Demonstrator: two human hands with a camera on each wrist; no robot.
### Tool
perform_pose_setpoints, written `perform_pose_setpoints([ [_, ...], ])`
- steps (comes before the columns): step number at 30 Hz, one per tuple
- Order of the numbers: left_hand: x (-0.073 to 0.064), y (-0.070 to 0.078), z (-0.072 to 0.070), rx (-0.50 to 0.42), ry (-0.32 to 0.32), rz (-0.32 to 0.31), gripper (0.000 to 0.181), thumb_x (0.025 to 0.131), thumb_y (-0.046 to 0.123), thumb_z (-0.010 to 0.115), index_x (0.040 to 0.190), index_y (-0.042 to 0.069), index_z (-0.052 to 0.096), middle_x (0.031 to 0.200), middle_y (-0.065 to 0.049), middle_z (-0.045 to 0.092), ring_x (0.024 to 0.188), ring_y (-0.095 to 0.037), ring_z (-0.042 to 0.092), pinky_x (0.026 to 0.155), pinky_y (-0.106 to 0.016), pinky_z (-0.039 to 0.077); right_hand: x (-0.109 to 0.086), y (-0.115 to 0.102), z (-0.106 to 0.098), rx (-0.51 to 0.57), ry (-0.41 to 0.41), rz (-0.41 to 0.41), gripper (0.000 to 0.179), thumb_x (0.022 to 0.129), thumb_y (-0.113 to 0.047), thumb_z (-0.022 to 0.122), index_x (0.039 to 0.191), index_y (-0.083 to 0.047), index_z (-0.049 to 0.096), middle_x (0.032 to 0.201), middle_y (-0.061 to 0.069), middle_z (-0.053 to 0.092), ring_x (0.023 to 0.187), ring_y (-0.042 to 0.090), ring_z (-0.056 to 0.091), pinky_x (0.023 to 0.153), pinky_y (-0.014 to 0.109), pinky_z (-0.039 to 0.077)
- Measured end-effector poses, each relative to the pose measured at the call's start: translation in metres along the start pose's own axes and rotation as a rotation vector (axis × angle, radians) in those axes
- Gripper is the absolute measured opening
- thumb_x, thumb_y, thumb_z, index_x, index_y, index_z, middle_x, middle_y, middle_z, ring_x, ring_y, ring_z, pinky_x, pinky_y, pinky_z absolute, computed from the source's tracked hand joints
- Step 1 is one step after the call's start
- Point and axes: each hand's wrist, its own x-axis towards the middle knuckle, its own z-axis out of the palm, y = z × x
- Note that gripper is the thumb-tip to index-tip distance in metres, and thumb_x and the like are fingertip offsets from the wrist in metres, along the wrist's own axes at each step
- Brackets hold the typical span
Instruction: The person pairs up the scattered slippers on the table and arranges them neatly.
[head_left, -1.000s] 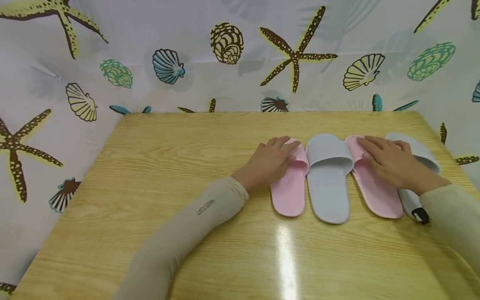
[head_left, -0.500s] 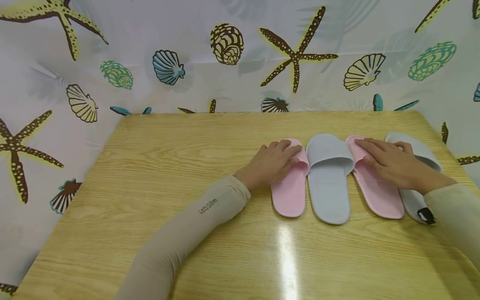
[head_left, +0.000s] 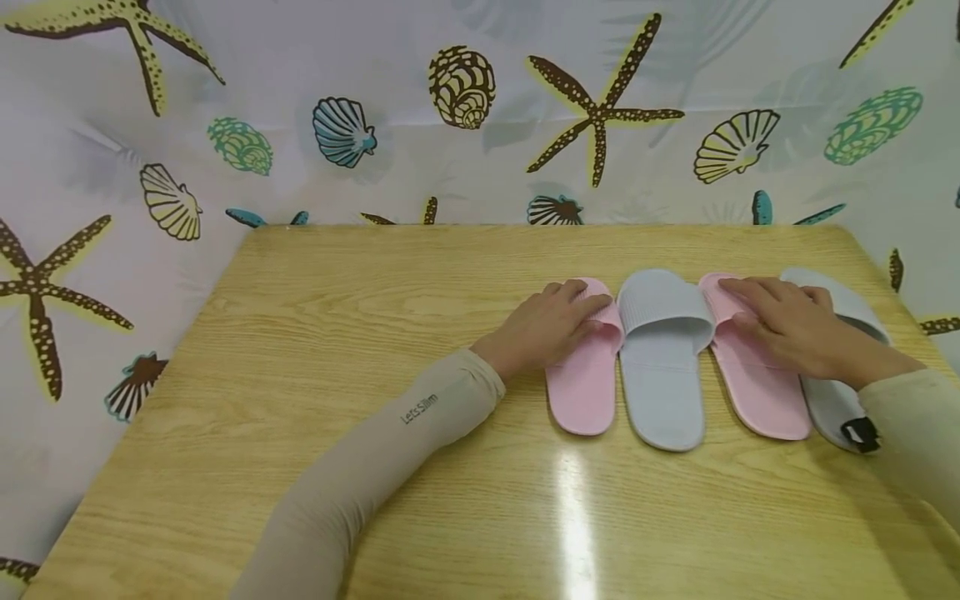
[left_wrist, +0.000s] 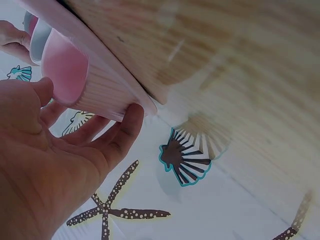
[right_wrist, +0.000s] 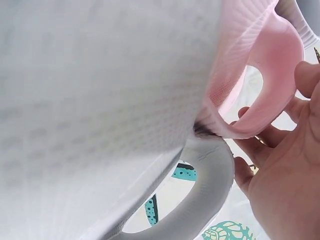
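Observation:
Slippers alternating pink and grey lie in a row on the wooden table, toes away from me. My left hand (head_left: 543,325) rests with relaxed fingers on the strap of the leftmost pink slipper (head_left: 585,400); in the left wrist view its fingertips touch the ribbed strap (left_wrist: 107,92). Beside it is a grey slipper (head_left: 663,383), untouched. My right hand (head_left: 802,325) lies over the strap of the other pink slipper (head_left: 761,400), fingers extended, partly covering the rightmost grey slipper (head_left: 862,308). In the right wrist view, pink (right_wrist: 280,55) and grey (right_wrist: 210,165) straps touch.
The wooden table (head_left: 315,333) stretches left of the row and in front of it. A white curtain (head_left: 390,175) with starfish and shell prints hangs behind and at both sides. A black band (head_left: 860,435) shows by the right sleeve, over the last slipper's heel.
The head view has shifted slightly. My left fingers have slid a little toward me on the pink strap. The right hand and the slippers stay nearly the same.

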Motion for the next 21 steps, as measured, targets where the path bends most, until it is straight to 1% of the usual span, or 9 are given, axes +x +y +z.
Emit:
perform_pose_setpoints([
  [3, 0.0001, 0.0004, -0.0009, 0.005, 0.005, 0.008, 0.044, 0.108, 0.036, 0.036, 0.151, 0.027, 0.041, 0.154, -0.013, 0.040, 0.133, -0.033, 0.048, 0.108, -0.045, 0.044, 0.0009, 0.0014, -0.0004, 0.009, 0.010, -0.004, 0.051, 0.107, -0.029, 0.043, 0.154, -0.013, 0.028, 0.147, 0.030, 0.036, 0.135, 0.048, 0.031, 0.099, 0.068, 0.014],
  [11, 0.0009, 0.0011, -0.0007, 0.026, 0.021, 0.009, 0.042, 0.109, 0.034, 0.037, 0.150, 0.027, 0.042, 0.151, -0.013, 0.043, 0.131, -0.033, 0.049, 0.107, -0.043, 0.046, 0.0005, 0.0062, 0.0011, -0.012, 0.050, -0.042, 0.049, 0.106, -0.022, 0.049, 0.151, -0.014, 0.033, 0.143, 0.030, 0.040, 0.131, 0.048, 0.036, 0.098, 0.067, 0.016],
  [16, -0.0001, 0.0015, 0.0000, 0.089, 0.057, 0.014, 0.041, 0.109, 0.030, 0.035, 0.149, 0.028, 0.043, 0.148, -0.014, 0.044, 0.126, -0.031, 0.051, 0.104, -0.041, 0.047, -0.0013, 0.0078, 0.0006, -0.009, 0.074, -0.061, 0.049, 0.104, -0.019, 0.051, 0.150, -0.014, 0.035, 0.141, 0.029, 0.041, 0.129, 0.048, 0.037, 0.096, 0.068, 0.017],
  [19, 0.0005, 0.0010, 0.0011, 0.131, 0.080, 0.019, 0.040, 0.109, 0.030, 0.035, 0.148, 0.028, 0.043, 0.147, -0.014, 0.044, 0.125, -0.032, 0.052, 0.103, -0.040, 0.048, -0.0036, 0.0074, -0.0009, -0.006, 0.085, -0.068, 0.048, 0.104, -0.017, 0.051, 0.150, -0.013, 0.035, 0.141, 0.029, 0.041, 0.129, 0.047, 0.037, 0.095, 0.068, 0.018],
  [21, 0.0004, 0.0003, 0.0016, 0.141, 0.087, 0.018, 0.039, 0.109, 0.032, 0.035, 0.148, 0.029, 0.042, 0.147, -0.013, 0.044, 0.125, -0.031, 0.051, 0.103, -0.040, 0.048, -0.0051, 0.0067, -0.0018, -0.006, 0.096, -0.076, 0.048, 0.104, -0.017, 0.050, 0.150, -0.013, 0.035, 0.141, 0.030, 0.041, 0.129, 0.048, 0.037, 0.094, 0.068, 0.018],
])
